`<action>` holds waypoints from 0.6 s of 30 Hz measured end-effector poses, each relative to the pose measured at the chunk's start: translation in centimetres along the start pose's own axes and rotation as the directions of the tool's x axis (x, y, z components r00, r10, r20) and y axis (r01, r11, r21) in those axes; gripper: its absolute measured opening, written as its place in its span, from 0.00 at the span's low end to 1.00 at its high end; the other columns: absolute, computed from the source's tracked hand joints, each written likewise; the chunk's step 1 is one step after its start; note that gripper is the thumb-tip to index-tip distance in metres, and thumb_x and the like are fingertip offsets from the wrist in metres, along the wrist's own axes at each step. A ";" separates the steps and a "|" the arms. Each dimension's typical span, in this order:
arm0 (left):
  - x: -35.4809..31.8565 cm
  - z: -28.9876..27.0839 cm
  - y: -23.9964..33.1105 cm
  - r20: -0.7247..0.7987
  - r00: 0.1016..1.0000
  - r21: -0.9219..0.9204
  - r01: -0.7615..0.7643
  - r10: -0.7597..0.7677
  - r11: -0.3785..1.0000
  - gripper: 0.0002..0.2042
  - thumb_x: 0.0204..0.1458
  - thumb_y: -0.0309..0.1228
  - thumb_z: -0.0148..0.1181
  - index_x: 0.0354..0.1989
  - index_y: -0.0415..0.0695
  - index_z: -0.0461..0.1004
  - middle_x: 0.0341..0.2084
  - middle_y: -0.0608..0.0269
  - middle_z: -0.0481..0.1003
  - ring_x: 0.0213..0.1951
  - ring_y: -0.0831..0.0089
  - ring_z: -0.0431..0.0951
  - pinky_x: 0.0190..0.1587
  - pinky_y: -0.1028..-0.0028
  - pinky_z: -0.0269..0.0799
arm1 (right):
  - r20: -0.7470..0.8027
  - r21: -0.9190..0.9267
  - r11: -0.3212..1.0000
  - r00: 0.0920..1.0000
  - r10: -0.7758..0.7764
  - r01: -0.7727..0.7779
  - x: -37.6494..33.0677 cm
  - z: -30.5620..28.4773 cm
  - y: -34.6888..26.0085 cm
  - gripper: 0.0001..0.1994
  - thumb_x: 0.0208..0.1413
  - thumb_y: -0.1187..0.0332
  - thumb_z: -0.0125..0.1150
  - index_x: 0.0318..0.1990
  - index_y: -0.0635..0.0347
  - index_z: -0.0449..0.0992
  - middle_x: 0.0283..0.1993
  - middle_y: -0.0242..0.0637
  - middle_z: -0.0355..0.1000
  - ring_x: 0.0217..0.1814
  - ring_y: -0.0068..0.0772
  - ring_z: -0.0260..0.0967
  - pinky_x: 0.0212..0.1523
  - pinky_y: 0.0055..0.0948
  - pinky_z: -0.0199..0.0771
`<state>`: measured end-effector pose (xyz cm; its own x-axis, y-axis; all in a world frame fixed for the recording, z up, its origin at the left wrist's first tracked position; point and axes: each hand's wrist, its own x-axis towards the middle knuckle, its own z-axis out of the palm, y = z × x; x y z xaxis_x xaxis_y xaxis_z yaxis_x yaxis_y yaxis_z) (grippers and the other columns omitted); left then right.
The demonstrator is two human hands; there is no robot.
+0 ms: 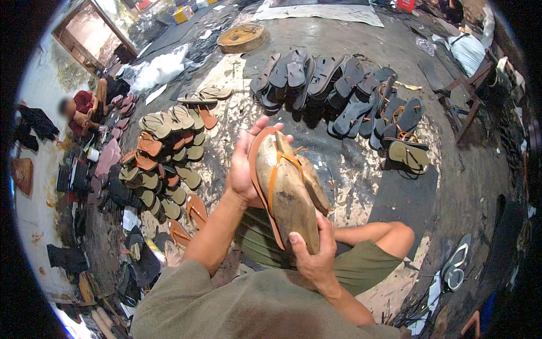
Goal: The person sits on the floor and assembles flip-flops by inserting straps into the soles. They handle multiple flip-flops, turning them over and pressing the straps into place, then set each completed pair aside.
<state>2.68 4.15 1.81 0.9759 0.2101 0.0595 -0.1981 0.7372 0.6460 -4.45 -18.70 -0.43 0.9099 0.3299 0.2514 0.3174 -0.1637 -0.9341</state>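
Note:
Over my lap I hold a brown flip-flop (255,148) with orange straps, fitted on a wooden foot-shaped last (287,195). My left hand (241,172) supports the sole from the left and behind, its fingers reaching past the toe end. My right hand (314,254) grips the heel end of the last, thumb on top. Another narrow wooden piece (317,189) lies against the last's right side; whether the two are joined I cannot tell. The orange strap runs over the last, with loose ends sticking out near the toe.
Rows of dark flip-flops (296,70) stand ahead to the right. Olive and brown flip-flops (164,124) are piled at left. Beyond are a round wooden block (243,37) and clear plastic sheeting (155,70). Another person (84,110) sits at far left. A white-strapped flip-flop (455,263) lies right.

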 end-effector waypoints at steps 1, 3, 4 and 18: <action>-0.8 0.2 -1.2 -0.006 1.000 -0.023 -0.017 0.017 1.000 0.31 0.71 0.55 0.36 0.76 0.49 0.50 0.70 0.47 0.61 0.68 0.49 0.66 0.63 0.40 0.69 | -0.013 -0.021 0.999 1.000 -0.024 0.024 -0.6 0.4 -0.3 0.33 0.56 0.66 0.71 0.67 0.68 0.66 0.61 0.52 0.68 0.61 0.52 0.66 0.63 0.46 0.64; -1.1 0.5 -2.1 -0.024 0.999 -0.003 -0.048 0.048 0.999 0.30 0.72 0.53 0.36 0.76 0.51 0.49 0.70 0.47 0.59 0.69 0.47 0.65 0.62 0.35 0.70 | -0.079 0.071 0.996 0.996 -0.047 0.052 -1.2 1.2 0.4 0.31 0.57 0.67 0.70 0.66 0.68 0.66 0.61 0.52 0.67 0.62 0.51 0.64 0.64 0.46 0.61; -1.3 0.6 -2.3 -0.050 0.997 0.033 -0.055 0.056 0.998 0.29 0.73 0.52 0.35 0.76 0.50 0.49 0.71 0.46 0.59 0.68 0.47 0.65 0.63 0.37 0.70 | -0.060 0.065 0.997 0.998 -0.026 0.030 -1.2 1.0 0.6 0.31 0.57 0.67 0.70 0.66 0.68 0.66 0.61 0.52 0.67 0.62 0.52 0.64 0.64 0.46 0.62; -13.2 3.7 -2.5 -0.346 0.891 0.138 0.359 -0.295 0.923 0.45 0.47 0.37 0.75 0.64 0.54 0.41 0.60 0.49 0.62 0.63 0.59 0.69 0.64 0.57 0.71 | 0.286 0.341 0.882 0.930 0.231 -0.325 -1.0 -3.2 4.7 0.30 0.68 0.41 0.53 0.56 0.64 0.73 0.50 0.42 0.70 0.54 0.33 0.68 0.58 0.35 0.67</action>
<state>-9.38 -2.86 2.21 0.8960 0.1918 -0.4005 0.1801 0.6673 0.7227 -2.98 -22.76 -4.28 0.8430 0.5352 -0.0549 -0.1065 0.0660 -0.9921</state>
